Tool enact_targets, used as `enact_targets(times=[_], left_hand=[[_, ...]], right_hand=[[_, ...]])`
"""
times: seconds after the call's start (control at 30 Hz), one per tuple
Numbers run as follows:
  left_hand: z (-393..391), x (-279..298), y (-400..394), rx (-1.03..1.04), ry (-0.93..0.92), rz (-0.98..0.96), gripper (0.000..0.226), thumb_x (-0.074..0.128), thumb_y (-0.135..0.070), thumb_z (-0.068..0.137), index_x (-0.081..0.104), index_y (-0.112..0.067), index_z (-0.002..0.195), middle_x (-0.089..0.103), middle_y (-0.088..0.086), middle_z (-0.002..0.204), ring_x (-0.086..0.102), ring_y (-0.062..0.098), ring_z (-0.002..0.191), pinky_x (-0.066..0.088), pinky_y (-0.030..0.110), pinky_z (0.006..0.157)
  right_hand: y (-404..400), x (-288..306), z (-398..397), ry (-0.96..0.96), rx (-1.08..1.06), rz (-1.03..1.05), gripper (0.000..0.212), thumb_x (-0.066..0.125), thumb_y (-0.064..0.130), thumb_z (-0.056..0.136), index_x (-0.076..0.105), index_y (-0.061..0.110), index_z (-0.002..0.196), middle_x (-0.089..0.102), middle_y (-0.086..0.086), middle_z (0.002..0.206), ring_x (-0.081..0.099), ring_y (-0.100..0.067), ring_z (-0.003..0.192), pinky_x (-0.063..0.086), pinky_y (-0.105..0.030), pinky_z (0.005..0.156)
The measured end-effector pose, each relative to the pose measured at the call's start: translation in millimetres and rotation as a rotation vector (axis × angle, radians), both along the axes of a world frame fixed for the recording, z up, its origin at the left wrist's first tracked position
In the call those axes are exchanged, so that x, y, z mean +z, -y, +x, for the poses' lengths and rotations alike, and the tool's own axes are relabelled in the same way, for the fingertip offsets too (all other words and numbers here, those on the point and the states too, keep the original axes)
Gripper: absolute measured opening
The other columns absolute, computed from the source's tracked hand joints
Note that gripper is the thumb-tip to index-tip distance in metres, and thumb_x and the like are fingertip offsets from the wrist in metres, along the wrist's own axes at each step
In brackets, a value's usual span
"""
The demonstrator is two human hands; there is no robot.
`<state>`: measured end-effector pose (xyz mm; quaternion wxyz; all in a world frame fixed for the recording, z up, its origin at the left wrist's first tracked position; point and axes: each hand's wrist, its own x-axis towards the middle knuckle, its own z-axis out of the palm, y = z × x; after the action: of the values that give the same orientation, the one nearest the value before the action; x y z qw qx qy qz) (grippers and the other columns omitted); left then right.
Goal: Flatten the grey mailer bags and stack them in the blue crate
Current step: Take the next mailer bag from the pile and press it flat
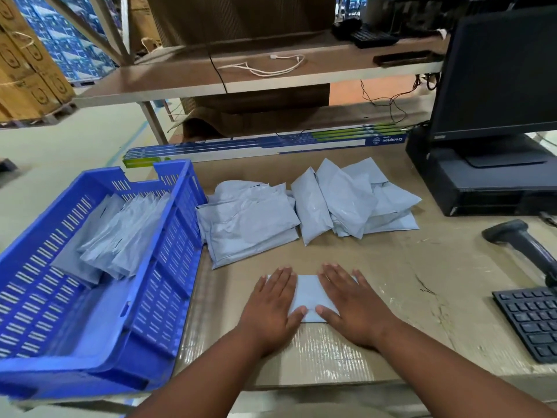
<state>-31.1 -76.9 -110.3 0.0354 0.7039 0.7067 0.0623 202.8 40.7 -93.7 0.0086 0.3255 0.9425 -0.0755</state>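
One grey mailer bag (308, 292) lies flat on the cardboard-covered table near the front edge. My left hand (272, 306) presses palm-down on its left side, and my right hand (349, 303) presses palm-down on its right side, fingers spread. Behind it lie two heaps of crumpled grey mailer bags, one at the centre (247, 221) and one further right (352, 197). The blue crate (168, 267) stands at the left, with several grey mailer bags (120, 236) leaning in its far half.
A black keyboard (533, 321) and a barcode scanner (524, 245) sit at the right. A monitor (497, 70) on a black computer case (482, 188) stands at the back right. A long blue tube-light box (265, 144) lies along the table's back edge, under a shelf.
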Motion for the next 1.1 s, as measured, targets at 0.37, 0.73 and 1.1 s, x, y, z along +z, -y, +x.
enact_targets(times=[0.37, 0.73, 1.1], left_hand=[[-24.5, 46.0, -5.0, 0.035, 0.063, -0.143, 0.101, 0.038, -0.081, 0.093, 0.003, -0.027, 0.170, 0.012, -0.002, 0.176, 0.009, 0.018, 0.162, 0.011, 0.051, 0.130], [8.6, 105.7, -83.3, 0.024, -0.013, -0.290, 0.055, 0.080, -0.068, 0.070, 0.064, -0.030, 0.107, 0.066, -0.005, 0.103, 0.062, 0.023, 0.101, 0.042, 0.039, 0.079], [-49.9, 215.2, -65.9, 0.361, 0.181, -0.206, 0.031, 0.077, -0.039, 0.087, 0.056, -0.017, 0.081, 0.056, 0.002, 0.080, 0.052, 0.020, 0.079, 0.033, 0.027, 0.054]], right_hand=[[-6.1, 0.8, 21.3, 0.010, -0.143, -0.018, 0.088, 0.013, 0.081, 0.098, -0.001, 0.032, 0.170, -0.013, 0.006, 0.176, -0.015, -0.013, 0.162, -0.008, -0.048, 0.130], [-1.1, 17.1, 4.7, -0.302, 0.006, 0.046, 0.069, 0.038, 0.068, 0.104, 0.035, 0.032, 0.163, 0.020, 0.005, 0.174, 0.016, -0.016, 0.161, 0.012, -0.053, 0.130], [-3.4, 93.7, -94.8, -0.598, 0.183, 0.075, 0.060, 0.053, 0.051, 0.105, 0.043, 0.026, 0.158, 0.024, 0.003, 0.173, 0.019, -0.017, 0.161, 0.019, -0.056, 0.129]])
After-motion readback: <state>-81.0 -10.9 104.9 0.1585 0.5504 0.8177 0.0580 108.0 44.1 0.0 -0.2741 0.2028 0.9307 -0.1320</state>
